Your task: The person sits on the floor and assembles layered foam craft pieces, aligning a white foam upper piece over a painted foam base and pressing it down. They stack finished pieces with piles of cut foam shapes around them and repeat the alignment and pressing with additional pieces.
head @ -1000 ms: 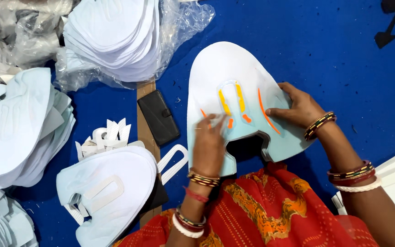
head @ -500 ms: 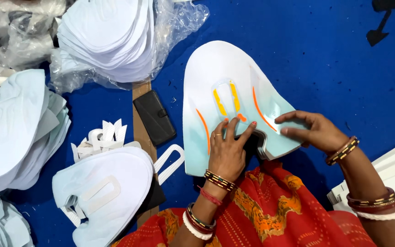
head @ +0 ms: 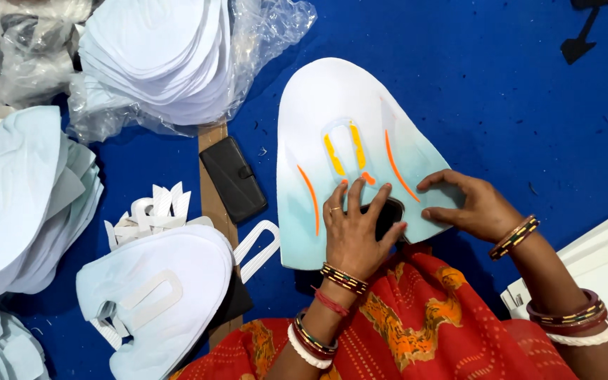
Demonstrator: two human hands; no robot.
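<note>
A large white shoe-upper panel (head: 339, 105) with orange and yellow strokes and a pale blue lower edge lies on the blue surface in front of me. My left hand (head: 357, 232) presses flat on its lower middle, fingers spread around a dark cutout hole (head: 390, 213). My right hand (head: 467, 205) rests on the panel's right lower edge, fingers curled and pinching the material. Both wrists carry several bangles. Red patterned cloth (head: 423, 331) covers my lap below the panel.
A stack of white panels (head: 153, 53) lies in clear plastic at the top. More panel stacks lie at left (head: 15, 197) and lower left (head: 156, 295). A black wallet-like case (head: 233, 179) rests on a wooden strip. Small white cutout scraps (head: 153, 207) are piled beside it.
My left hand slid down from the orange strokes to the dark cutout. My right hand shifted lower along the panel's right edge. The panel sits a little higher in view.
</note>
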